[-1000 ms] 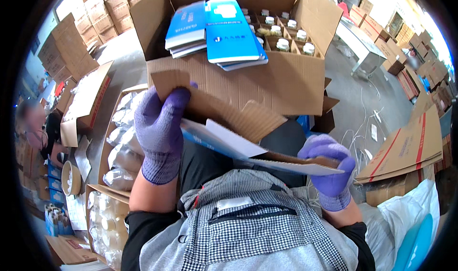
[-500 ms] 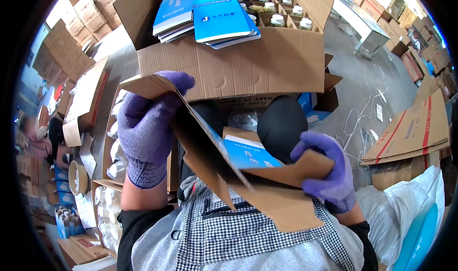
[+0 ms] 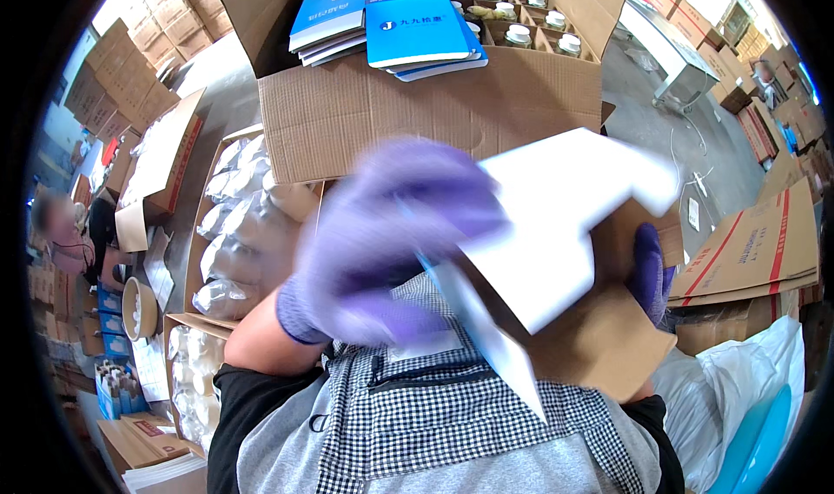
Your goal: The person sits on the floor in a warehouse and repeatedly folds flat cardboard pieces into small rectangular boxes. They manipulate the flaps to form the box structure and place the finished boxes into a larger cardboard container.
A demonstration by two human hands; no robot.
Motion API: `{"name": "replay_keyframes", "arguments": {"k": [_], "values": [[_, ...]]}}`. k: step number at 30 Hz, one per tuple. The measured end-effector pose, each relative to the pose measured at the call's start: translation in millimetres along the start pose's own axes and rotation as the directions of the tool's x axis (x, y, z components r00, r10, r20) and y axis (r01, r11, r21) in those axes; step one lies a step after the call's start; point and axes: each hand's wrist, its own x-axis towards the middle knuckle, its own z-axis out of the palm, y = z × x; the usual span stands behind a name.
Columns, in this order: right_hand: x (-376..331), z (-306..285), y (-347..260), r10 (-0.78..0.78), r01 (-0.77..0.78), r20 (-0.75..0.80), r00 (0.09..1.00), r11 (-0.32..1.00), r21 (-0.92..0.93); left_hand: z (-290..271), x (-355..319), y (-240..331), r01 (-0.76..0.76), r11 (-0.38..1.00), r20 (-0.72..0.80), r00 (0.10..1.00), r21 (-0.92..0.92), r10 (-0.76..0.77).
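Observation:
Both my hands wear purple gloves and hold a small folding carton (image 3: 565,233), white inside and brown outside, close in front of my chest. My left hand (image 3: 382,242) is blurred with motion and grips the carton's left side. My right hand (image 3: 650,272) clasps its right edge, mostly hidden behind the cardboard. A blue strip of the carton shows between the hands. Beyond it stands a big open cardboard box (image 3: 417,112) with small capped bottles (image 3: 521,16) in dividers and a stack of flat blue cartons (image 3: 408,20) lying on top.
Left of me an open box holds clear plastic bags (image 3: 230,233). Flat cardboard sheets (image 3: 756,251) lie at the right, above white and blue bags (image 3: 747,398). Stacked brown boxes line the far sides. Another person (image 3: 65,233) sits at the far left.
The carton has been turned and raised so its white inside faces me. My left hand swept rightward across it, blurring. The head view shifted slightly down.

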Motion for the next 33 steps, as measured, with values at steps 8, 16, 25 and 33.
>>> {"name": "replay_keyframes", "arguments": {"k": [8, 16, 25, 33], "values": [[17.9, 8.6, -14.6, -0.196, 0.206, 0.067, 0.978, 0.953, -0.221, -24.3, 19.9, -25.6, -0.080, 0.988, 0.220, 0.974, 0.130, 0.050], [54.3, 14.4, -41.4, -0.221, 0.359, 0.429, 0.876, 0.893, -0.273, -18.3, 17.7, -24.2, 0.190, 0.758, 0.116, 0.937, 0.624, -0.330], [56.0, 40.4, -42.0, -0.052, 0.121, 0.132, 0.990, 0.802, -0.585, -16.0, 5.8, -36.2, 0.313, 0.950, 0.007, 0.950, 0.019, -0.313], [59.2, 35.2, -37.4, -0.057, 0.594, 0.703, 0.709, 0.585, -0.552, 28.3, -37.9, -50.8, 0.531, 0.663, -0.095, 0.738, -0.528, -0.668]]}}
